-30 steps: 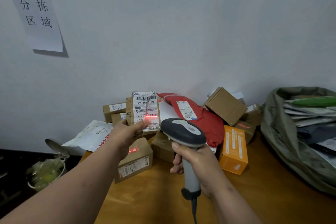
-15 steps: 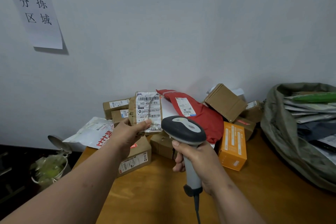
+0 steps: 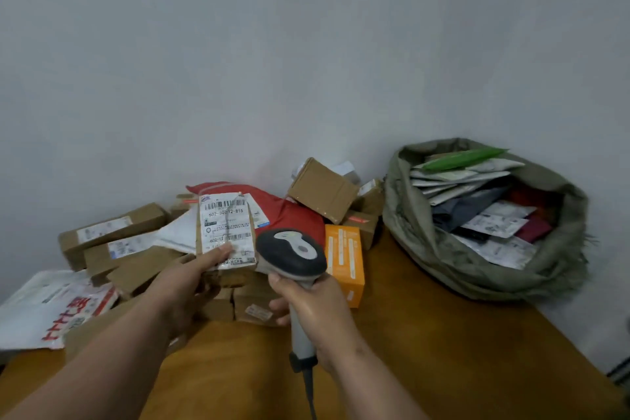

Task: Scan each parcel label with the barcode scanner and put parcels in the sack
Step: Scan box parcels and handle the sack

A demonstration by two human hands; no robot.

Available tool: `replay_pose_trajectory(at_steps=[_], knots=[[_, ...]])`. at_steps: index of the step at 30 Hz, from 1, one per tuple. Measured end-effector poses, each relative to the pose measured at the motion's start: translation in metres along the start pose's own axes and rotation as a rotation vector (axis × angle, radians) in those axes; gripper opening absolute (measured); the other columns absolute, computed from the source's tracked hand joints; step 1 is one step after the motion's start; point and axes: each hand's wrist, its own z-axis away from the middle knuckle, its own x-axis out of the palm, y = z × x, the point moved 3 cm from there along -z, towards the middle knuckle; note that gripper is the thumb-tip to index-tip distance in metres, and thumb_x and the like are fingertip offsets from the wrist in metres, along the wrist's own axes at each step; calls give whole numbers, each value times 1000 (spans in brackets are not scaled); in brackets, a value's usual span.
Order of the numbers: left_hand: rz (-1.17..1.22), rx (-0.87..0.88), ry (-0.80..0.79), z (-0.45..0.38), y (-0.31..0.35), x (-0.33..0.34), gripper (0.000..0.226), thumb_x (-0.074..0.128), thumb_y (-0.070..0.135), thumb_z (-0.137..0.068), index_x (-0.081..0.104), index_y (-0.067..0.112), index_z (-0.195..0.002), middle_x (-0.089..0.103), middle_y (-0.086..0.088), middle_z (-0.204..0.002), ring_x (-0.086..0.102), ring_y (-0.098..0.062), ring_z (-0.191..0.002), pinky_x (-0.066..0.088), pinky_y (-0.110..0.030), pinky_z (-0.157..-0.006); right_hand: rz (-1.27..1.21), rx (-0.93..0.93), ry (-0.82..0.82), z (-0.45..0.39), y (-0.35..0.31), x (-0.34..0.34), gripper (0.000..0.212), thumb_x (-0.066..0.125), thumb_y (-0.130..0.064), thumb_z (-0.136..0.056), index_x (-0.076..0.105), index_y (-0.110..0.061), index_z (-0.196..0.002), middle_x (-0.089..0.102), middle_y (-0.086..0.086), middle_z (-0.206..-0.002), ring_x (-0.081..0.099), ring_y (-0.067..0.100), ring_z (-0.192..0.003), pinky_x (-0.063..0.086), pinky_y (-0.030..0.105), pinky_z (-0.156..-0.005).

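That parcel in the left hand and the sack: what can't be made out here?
Head view:
- Held parcel: label's lower corner covered by the left hand; small print too fine to read.
- Scanner: its window faces away; cable cut by the bottom edge.
- Sack: lower contents buried under the top mailers.

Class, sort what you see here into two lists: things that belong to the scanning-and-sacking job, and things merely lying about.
Job:
- labelled parcel, held by the left hand
- barcode scanner, gripped by the right hand
- sack
- parcel pile

Lying about:
- wooden table
- wall
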Motion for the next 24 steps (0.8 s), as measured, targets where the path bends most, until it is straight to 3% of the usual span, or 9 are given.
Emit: replay_pose_trajectory(at_steps=[5,11,14,16,20,24], knots=[[-138,4,-126,-21,0,59,60,80,37,-63,62,9,-114,70,-14,-108,63,-30,-102,52,-40,-90,-89,33,155,-8,4,-35,27,75,-26,-88,70,-21,-113,75,-2,-101,73,13,-86,59,24,-70],[-287,-37,-334,-39,-5,143,88,85,47,-53,49,12,-126,66,-14,-114,63,-31,-106,53,-47,-94,-182,32,388,-9,10,-90,34,77,-22,-85,68,-21,-118,74,-3,-109,71,14,-101,61,27,-77],[-370,-22,-386,-41,-10,188,84,84,51,-52,50,14,-119,67,-12,-108,65,-29,-101,54,-48,-95,-208,20,487,-7,16,-125,32,78,-24,-84,71,-19,-114,75,-2,-106,71,15,-100,61,31,-81],[-406,3,-432,-43,-15,221,74,84,50,-56,51,16,-114,67,-9,-106,65,-24,-97,55,-41,-89,-235,8,540,-7,20,-153,25,78,-22,-84,71,-21,-108,76,-3,-103,72,14,-98,61,29,-80],[-539,141,-414,-61,-20,295,72,85,48,-67,49,17,-121,61,-2,-110,61,-19,-96,51,-32,-74,-271,-10,632,-20,25,-216,23,78,-20,-84,69,-24,-105,75,-1,-103,72,16,-97,61,32,-83],[-886,361,-375,-97,-31,389,96,79,75,-54,51,20,-128,52,-3,-126,54,-23,-108,52,-39,-88,-305,3,729,-39,29,-305,33,78,-21,-84,66,-20,-114,74,1,-102,73,17,-94,61,30,-78]])
